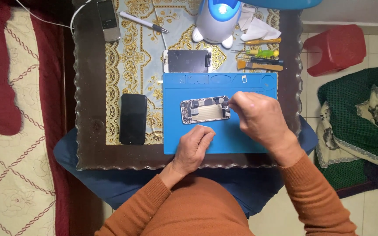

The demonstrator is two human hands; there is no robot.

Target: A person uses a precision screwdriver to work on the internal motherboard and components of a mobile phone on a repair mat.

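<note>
The right hand point(258, 117) is pinching its fingertips together at the right end of the opened phone body point(205, 109); whether a small part or tool is sitting between the fingertips cannot be told. The left hand point(194, 146) is resting loosely curled on the blue work mat point(241, 140), just below the phone body and apart from it, holding nothing.

The phone body is lying flat, long side left to right, in the upper middle of the mat, immediately left of the right-hand pinch. Its internals are facing up.

Edges and room: the mat's lower edge is running just behind the left hand, close to the scalloped front edge of the glass table point(88, 144). Bare mat is lying open below the pinch and to its lower left. Above the pinch, the mat's moulded tray recesses are bordering the top edge.

Surroundings: beyond the mat's top edge, above and left of the pinch, a detached screen panel point(187, 60) is lying face down. Farther up, a white and blue lamp base point(217, 22) is standing. Directly above the pinch, a row of hand tools point(261, 59) is lying near the table's right side. Well left of both hands, a black phone point(133, 119) is lying off the mat. A grey phone point(107, 20) is sitting at the far upper left corner.
</note>
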